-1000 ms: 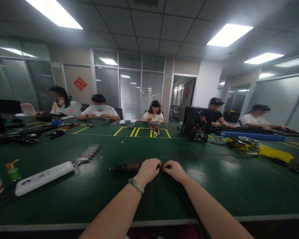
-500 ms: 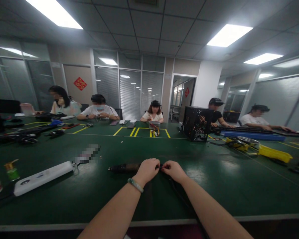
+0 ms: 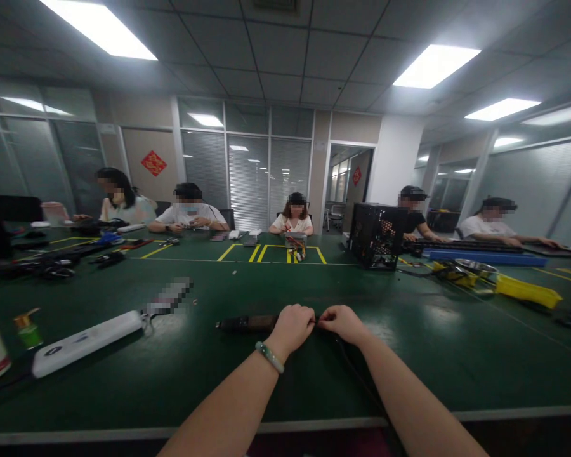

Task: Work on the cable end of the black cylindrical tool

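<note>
Dark cylindrical tool (image 3: 253, 324) is gripped at its right part by the left hand (image 3: 293, 329), seemingly for steadiness; just right of it, the right hand (image 3: 345, 324) pinches a black cable (image 3: 349, 361). Under the tool, green tabletop (image 3: 171, 393); left of it, white power strip (image 3: 88, 343).

Bright panels (image 3: 435, 65) are glowing in the tiled ceiling (image 3: 280, 51). Glass (image 3: 78, 152) — with blinds (image 3: 248, 178) in the middle — is lining the far wall (image 3: 321, 168), and a red diamond (image 3: 153, 163) is hanging on a door (image 3: 137, 143) to the left. A white pillar (image 3: 398, 158) is standing right of an open doorway (image 3: 341, 181), where what looks like a chair (image 3: 334, 214) is showing. A green table (image 3: 124, 397) is filling the foreground.
</note>
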Tool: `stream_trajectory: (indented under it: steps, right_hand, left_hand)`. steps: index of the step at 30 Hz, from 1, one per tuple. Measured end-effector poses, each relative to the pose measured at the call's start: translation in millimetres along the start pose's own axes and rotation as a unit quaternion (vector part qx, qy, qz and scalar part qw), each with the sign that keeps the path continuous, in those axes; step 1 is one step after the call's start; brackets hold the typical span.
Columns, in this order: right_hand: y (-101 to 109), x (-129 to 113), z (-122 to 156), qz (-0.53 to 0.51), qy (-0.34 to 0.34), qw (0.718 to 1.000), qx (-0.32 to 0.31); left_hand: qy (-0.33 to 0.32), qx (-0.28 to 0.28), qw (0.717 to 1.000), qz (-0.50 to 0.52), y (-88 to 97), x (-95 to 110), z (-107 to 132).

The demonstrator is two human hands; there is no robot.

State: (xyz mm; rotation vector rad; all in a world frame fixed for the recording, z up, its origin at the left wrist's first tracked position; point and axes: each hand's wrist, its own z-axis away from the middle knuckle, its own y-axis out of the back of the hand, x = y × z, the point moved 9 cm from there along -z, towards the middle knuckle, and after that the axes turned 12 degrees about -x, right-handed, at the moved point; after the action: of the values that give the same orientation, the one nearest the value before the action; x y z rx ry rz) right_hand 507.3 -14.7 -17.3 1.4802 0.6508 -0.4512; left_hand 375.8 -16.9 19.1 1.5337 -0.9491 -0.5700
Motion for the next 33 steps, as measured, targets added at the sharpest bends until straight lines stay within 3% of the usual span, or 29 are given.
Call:
stream_trajectory:
  steps: [6,15,21,33]
  right_hand:
    - [-5.2,0.4,0.6,-0.011,0.006,1.000,-0.008]
    - [-7.4,3.2,-0.9,-0.020,0.002,1.000,-0.003]
    - [-8.5,3.8,-3.0,-0.016,0.020,1.000,0.005]
    - [-8.2,3.6,-1.6,-0.026,0.018,1.000,-0.002]
  left_hand:
    - [0.023,-0.009,1.000,0.014,-1.3,-5.2,0.1]
    - [-0.003,-0.010,1.000,0.029,0.0,-1.4,2.7]
    - [0.004,0.026,0.999,0.032,0.0,-7.9,1.2]
    - [0.000,0.002,1.000,0.029,0.6,-3.8,2.4]
